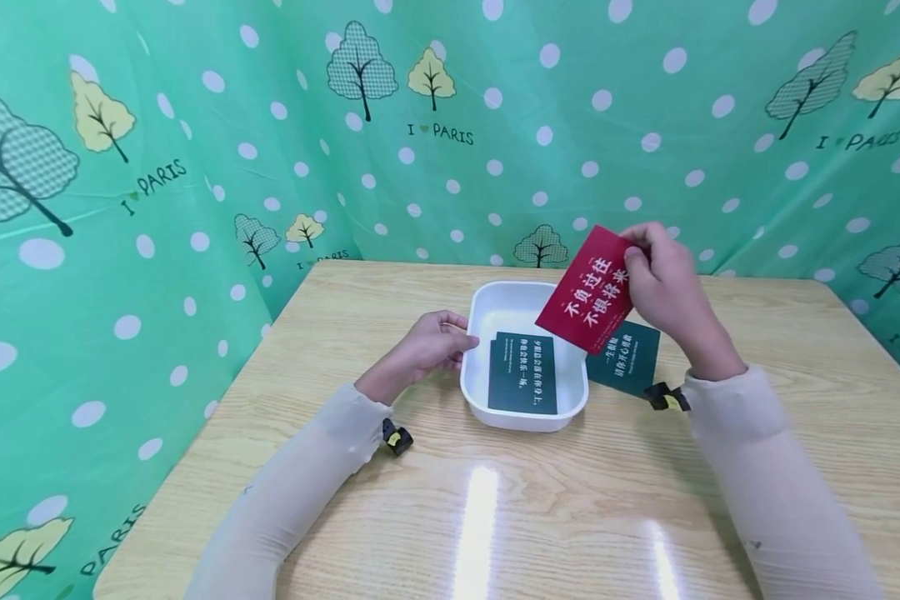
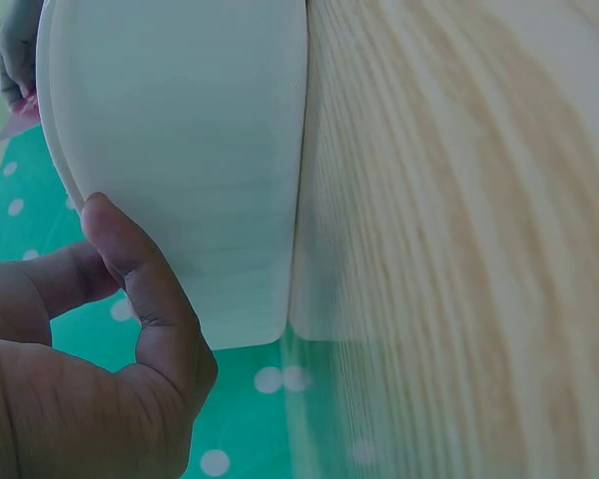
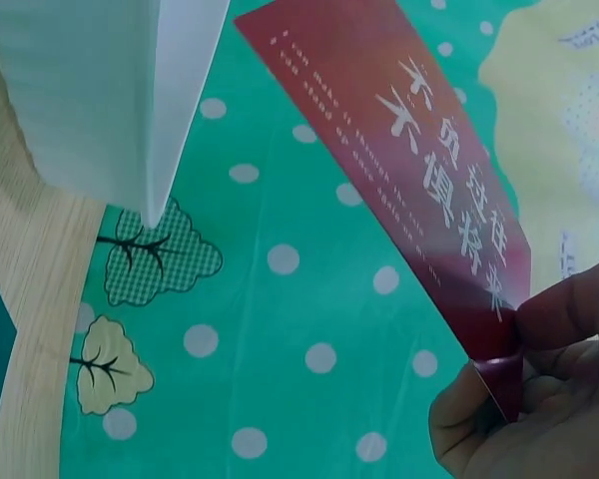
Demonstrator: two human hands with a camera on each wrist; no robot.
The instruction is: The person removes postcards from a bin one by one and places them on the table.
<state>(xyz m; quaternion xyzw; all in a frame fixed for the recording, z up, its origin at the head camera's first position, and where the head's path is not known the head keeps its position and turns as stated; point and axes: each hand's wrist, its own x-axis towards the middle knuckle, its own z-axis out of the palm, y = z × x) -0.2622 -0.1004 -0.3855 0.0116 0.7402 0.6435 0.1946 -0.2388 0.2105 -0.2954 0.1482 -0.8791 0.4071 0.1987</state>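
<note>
My right hand pinches a red card with white Chinese lettering by its right edge, tilted above the right side of a white plastic tray. In the right wrist view the red card bends at the corner by the thumb. My left hand grips the left rim of the tray; the left wrist view shows its thumb at the rim beside the outer wall. Inside the tray lie dark green cards, slightly offset in a stack.
Another dark green card lies on the wooden table just right of the tray, partly hidden by the red card. A green polka-dot curtain with printed trees hangs along the table's back and left.
</note>
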